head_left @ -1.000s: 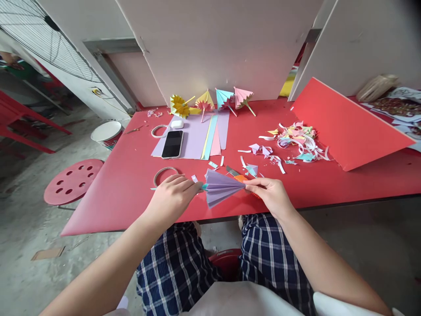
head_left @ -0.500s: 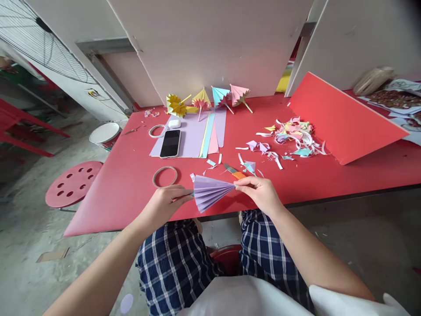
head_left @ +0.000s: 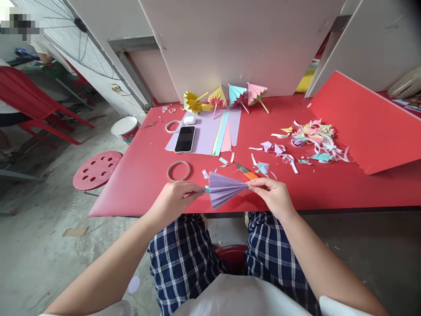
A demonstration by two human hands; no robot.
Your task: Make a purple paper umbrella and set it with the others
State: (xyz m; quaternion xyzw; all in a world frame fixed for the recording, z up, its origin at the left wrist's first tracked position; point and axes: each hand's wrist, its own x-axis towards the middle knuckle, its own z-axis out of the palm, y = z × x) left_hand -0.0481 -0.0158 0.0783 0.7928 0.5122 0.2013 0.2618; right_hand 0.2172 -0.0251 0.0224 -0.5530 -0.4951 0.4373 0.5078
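Note:
A pleated purple paper umbrella (head_left: 225, 190) is held level above the front edge of the red table (head_left: 138, 175). My left hand (head_left: 180, 197) pinches a light blue stick that sticks out of the umbrella's wide end; most of the stick is hidden. The fingers of my right hand (head_left: 271, 193) are closed on the narrow, gathered tip. Just behind that hand lies a cutter knife (head_left: 248, 172) with an orange handle. Small paper scraps (head_left: 263, 167) are scattered near the knife.
Four small paper umbrellas (head_left: 237, 94) stand at the wall. A phone (head_left: 185, 139) rests on purple sheets (head_left: 205, 136), near a tape roll (head_left: 178, 170). Paper strips (head_left: 319, 140) lie beside a leaning red board (head_left: 371, 123). A person sits at the far left by a red chair (head_left: 26, 96).
The view has turned left, so the table and objects appear shifted right. A person now shows at the far left. Both hands keep their hold on the purple umbrella.

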